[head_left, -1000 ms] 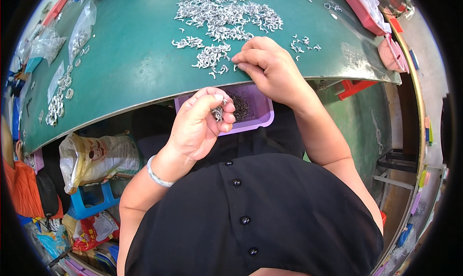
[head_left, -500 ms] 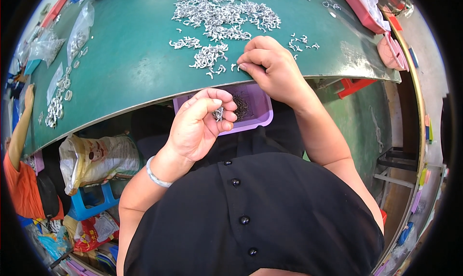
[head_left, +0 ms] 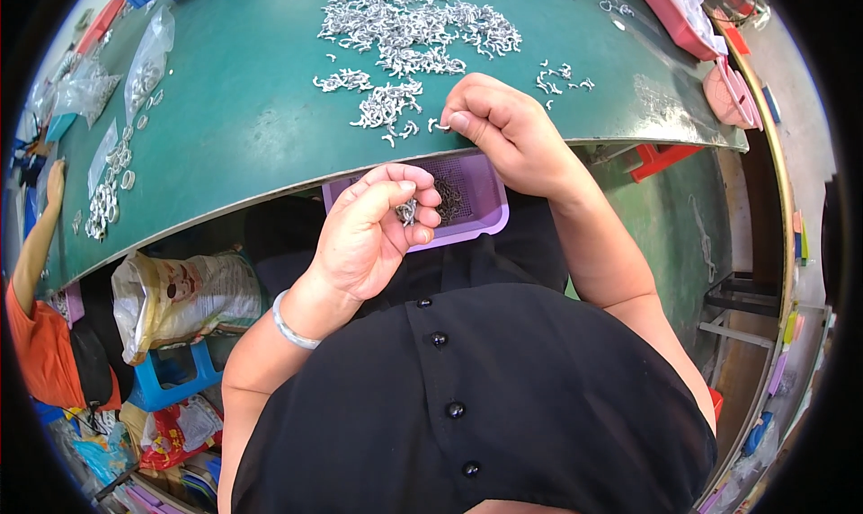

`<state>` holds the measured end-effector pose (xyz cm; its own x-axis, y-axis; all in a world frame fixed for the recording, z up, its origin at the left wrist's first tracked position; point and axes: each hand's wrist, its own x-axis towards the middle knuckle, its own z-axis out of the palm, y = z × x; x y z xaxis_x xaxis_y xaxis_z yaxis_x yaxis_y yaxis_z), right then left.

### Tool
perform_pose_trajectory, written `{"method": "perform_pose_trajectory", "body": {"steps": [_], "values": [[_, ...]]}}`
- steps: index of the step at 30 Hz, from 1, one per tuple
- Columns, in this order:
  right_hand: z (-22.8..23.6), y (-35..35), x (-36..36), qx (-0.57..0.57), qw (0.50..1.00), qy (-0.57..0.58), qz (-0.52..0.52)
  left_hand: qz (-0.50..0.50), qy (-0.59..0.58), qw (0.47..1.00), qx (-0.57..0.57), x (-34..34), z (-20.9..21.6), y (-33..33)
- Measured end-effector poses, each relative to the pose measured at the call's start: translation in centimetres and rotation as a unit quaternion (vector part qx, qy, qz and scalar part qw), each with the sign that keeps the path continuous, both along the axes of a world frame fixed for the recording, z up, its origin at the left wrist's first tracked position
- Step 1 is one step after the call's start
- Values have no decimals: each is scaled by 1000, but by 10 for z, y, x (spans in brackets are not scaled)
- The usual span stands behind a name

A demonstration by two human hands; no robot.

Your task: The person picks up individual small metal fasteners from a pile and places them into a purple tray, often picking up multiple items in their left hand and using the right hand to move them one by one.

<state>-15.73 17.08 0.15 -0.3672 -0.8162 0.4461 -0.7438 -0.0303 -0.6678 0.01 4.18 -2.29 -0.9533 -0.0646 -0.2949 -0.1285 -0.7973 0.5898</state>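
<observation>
My left hand [head_left: 370,231] is cupped, palm up, above the purple basket; its curled fingers hold several small grey curved metal pieces [head_left: 407,212]. At the table's near edge my right hand [head_left: 503,128] has thumb and fingers pinched together. A small whitish curved piece [head_left: 443,127] shows right at those fingertips, partly hidden by them. Just left of it lies a small cluster of similar curved pieces [head_left: 387,105], with a much larger heap [head_left: 404,29] farther back. The purple basket [head_left: 490,226] sits beneath my hands and contains darker small pieces [head_left: 449,199].
The green table [head_left: 243,110] curves across the front. Metal rings [head_left: 103,199] and plastic bags [head_left: 148,60] lie on its left part, near another person's arm [head_left: 40,217]. A pink bin [head_left: 674,20] stands far right. A printed sack [head_left: 189,294] rests on a blue stool [head_left: 171,379].
My right hand has shifted slightly, its fingers curling in more at the small curved piece by the table edge. My left hand stays where it was.
</observation>
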Motion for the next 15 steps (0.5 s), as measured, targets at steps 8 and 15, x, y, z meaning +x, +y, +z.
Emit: {"method": "perform_pose_trajectory", "body": {"steps": [8, 15], "values": [[4, -1, 8, -18, 996, -52, 64, 13, -9, 1000, -18, -3, 4, 3], [6, 0, 12, -28, 992, 23, 120, 11, -11, 1000, -13, -5, 5, 6]]}}
